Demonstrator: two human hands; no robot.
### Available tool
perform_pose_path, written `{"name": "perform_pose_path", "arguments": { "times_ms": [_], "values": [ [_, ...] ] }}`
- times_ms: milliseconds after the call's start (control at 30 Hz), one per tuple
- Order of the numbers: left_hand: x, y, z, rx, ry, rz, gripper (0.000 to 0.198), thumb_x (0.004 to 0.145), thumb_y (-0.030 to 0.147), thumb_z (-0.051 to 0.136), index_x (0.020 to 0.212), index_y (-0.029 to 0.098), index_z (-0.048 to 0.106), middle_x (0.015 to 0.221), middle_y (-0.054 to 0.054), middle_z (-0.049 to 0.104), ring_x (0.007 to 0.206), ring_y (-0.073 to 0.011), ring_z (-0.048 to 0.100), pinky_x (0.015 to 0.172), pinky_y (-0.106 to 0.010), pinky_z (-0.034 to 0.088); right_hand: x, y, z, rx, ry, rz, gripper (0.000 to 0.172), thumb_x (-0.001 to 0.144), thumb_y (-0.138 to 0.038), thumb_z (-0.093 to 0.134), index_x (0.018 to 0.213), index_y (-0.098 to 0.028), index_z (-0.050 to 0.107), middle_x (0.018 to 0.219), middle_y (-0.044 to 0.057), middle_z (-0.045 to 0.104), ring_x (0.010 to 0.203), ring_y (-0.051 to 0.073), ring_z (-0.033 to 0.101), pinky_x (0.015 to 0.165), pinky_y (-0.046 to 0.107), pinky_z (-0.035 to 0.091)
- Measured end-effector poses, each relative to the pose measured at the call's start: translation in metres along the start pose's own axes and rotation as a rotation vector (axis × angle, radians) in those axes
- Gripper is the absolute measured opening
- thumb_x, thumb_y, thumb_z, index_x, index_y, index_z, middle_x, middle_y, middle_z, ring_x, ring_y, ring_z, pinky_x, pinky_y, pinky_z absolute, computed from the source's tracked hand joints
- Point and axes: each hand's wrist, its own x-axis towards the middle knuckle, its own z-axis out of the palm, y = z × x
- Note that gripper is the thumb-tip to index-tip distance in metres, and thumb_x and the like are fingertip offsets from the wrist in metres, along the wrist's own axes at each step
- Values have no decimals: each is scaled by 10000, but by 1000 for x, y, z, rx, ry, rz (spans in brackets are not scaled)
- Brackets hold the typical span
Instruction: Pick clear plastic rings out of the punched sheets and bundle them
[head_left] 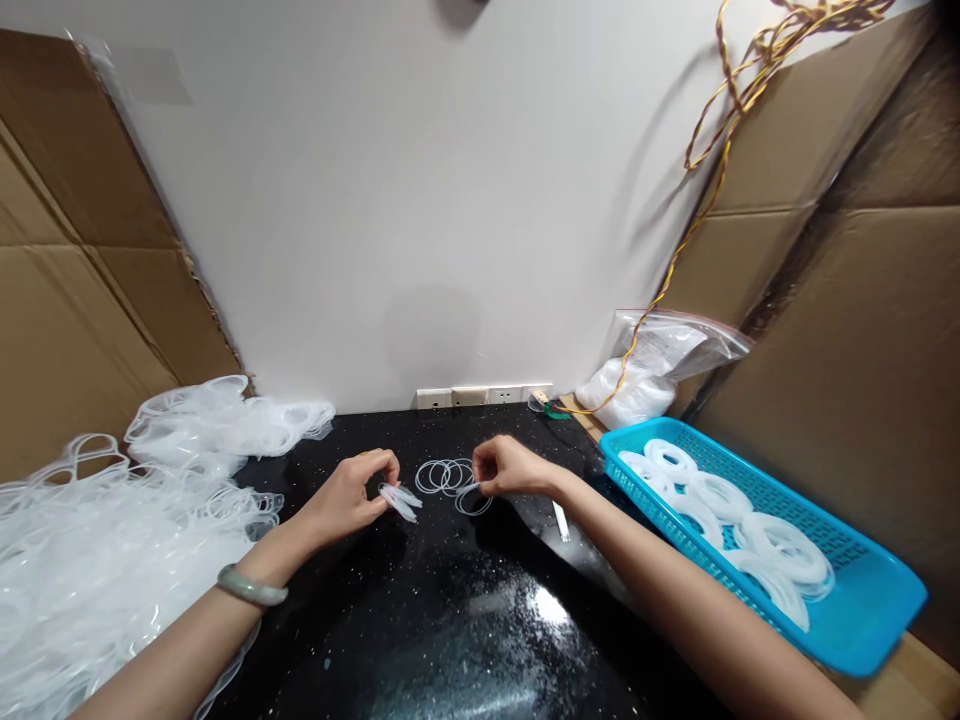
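Note:
My left hand [351, 492] pinches a small bunch of thin translucent rings [401, 502], seen edge-on just above the black speckled tabletop [420, 610]. To its right, my right hand [514, 466] has thumb and fingers closed on a single translucent ring [473, 500], which hangs from the fingertips. Between the hands several thin rings [442, 477] overlap in a row on the tabletop. A large heap of loose white rings [112, 560] lies left of my left forearm. Under the right wrist is a small white strip [560, 522].
At the right stands a blue plastic basket [874, 610] with several bundles of rings [716, 495]. Behind it leans a clear zip bag [660, 350]. Power sockets [470, 397] line the wall base, with a twisted yellow-brown wire [664, 280]. Cardboard panels [90, 300] flank both sides.

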Motion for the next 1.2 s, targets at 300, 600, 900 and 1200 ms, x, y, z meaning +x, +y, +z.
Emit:
{"name": "perform_pose_path", "arguments": {
  "times_ms": [300,600,900,1200],
  "values": [
    [37,2,17,98,-136,-198,332,784,164,500,1073,206,659,742,7,632,691,-166,581,653,-261,408,30,2,7,-104,16,65,117,724,-129,666,838,-128,690,773,3,698,694,94,617,611,162,435],
    [89,-14,44,264,-335,-385,185,894,303,642,976,138,654,947,-53,668,849,-182,645,770,-350,525,64,8,20,-474,53,213,299,613,-255,775,898,-175,730,981,95,721,920,236,672,710,259,488],
    [81,-11,40,254,-297,-403,100,795,233,699,788,149,646,734,-15,640,703,-170,623,639,-283,480,61,8,12,-423,-3,195,140,563,-184,763,695,-164,723,751,70,725,749,214,680,630,242,472],
    [44,-11,25,-4,-18,-310,100,678,190,570,751,163,634,670,1,653,629,-150,606,560,-214,420,32,9,5,-50,118,123,112,671,-79,666,776,-114,677,665,0,665,558,82,576,486,145,411]
  ]
}}
